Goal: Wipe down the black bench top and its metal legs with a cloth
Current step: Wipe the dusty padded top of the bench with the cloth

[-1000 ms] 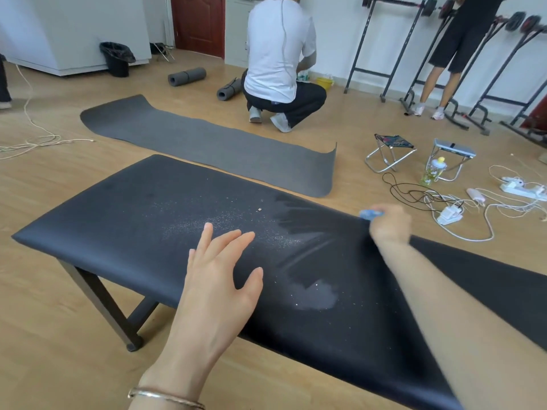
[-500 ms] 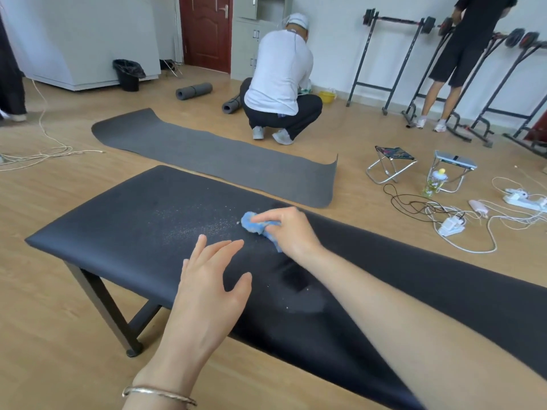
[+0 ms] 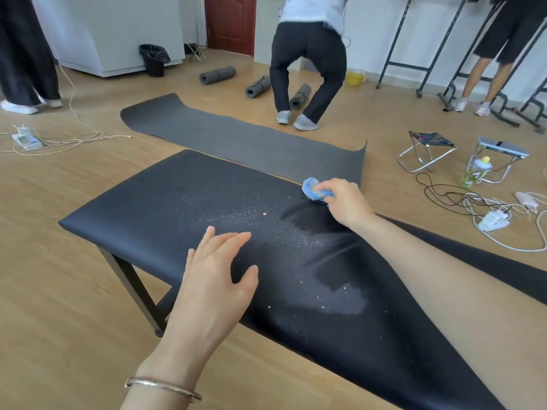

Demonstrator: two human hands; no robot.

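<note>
The black bench top [image 3: 165,202] runs from the centre left to the lower right, dusted with pale specks and marked by damp wiped streaks. My right hand [image 3: 346,202] presses a bunched blue cloth [image 3: 312,189] onto the far edge of the top. My left hand [image 3: 216,276] lies flat near the front edge, fingers spread, holding nothing. One black metal leg [image 3: 133,287] shows under the left end; the other legs are hidden.
A grey mat [image 3: 242,140] lies on the wood floor just beyond the bench, with rolled mats [image 3: 217,74] farther back. A person [image 3: 307,63] stands past the mat. Two folding stools [image 3: 426,149], a bottle [image 3: 475,171] and tangled cables [image 3: 473,205] lie at right. Another cord [image 3: 59,140] trails at left.
My right hand swept the cloth from the far edge to the middle of the top and back out to the far edge. The crouching person beyond the mat has stood up.
</note>
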